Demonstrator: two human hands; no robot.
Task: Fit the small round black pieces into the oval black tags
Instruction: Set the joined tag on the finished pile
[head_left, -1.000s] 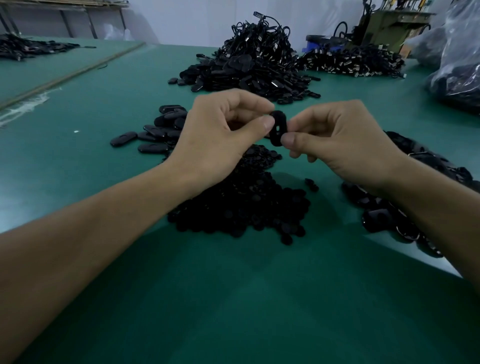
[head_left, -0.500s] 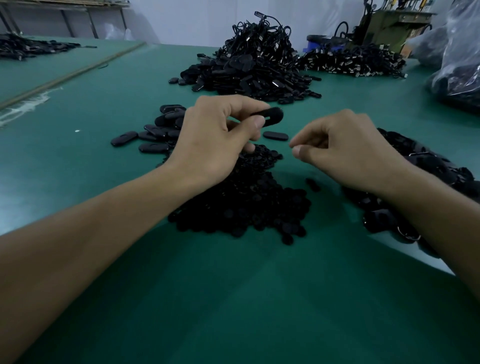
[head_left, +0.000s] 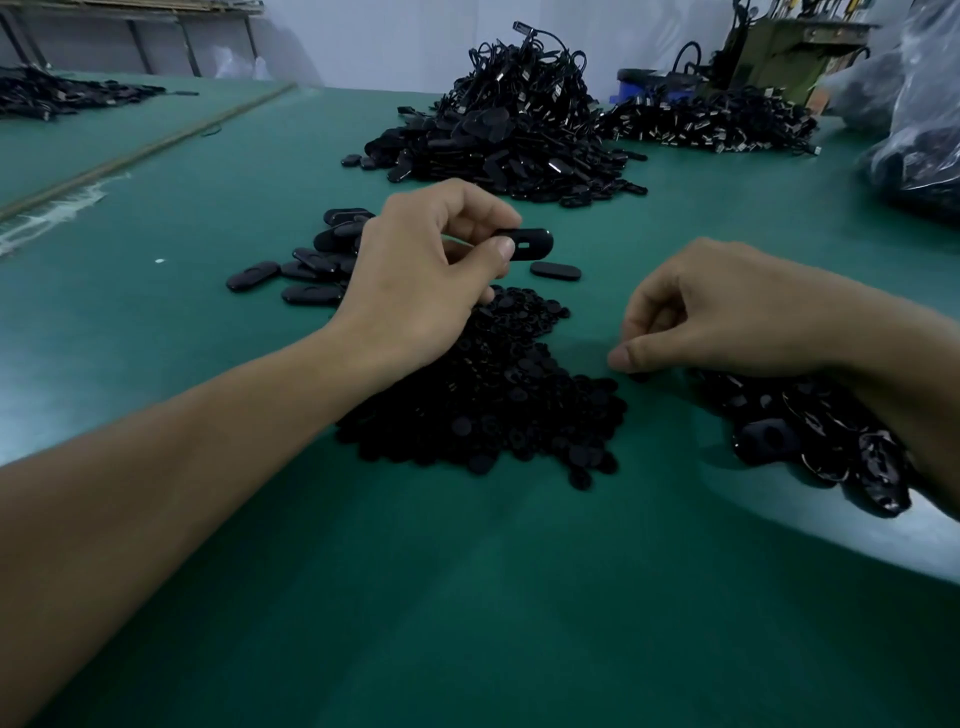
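Note:
My left hand (head_left: 421, 275) pinches one oval black tag (head_left: 531, 243) between thumb and forefinger, holding it level above the table; a small slot shows in its face. Below it lies the heap of small round black pieces (head_left: 493, 400). My right hand (head_left: 727, 312) is low at that heap's right edge with fingers curled. Its thumb and forefinger close on a stray small round black piece (head_left: 639, 376), which is mostly hidden under the fingertips.
Loose oval tags (head_left: 306, 267) lie to the left on the green table (head_left: 467, 597), and a single tag (head_left: 555, 270) sits past the heap. Under my right wrist is a pile of tags (head_left: 810, 447). Big black heaps (head_left: 509, 140) and plastic bags (head_left: 919, 145) stand farther back.
My hands have parted. The left hand kept the oval tag and turned it flat. The right hand let go and dropped down to the stray round pieces on the table.

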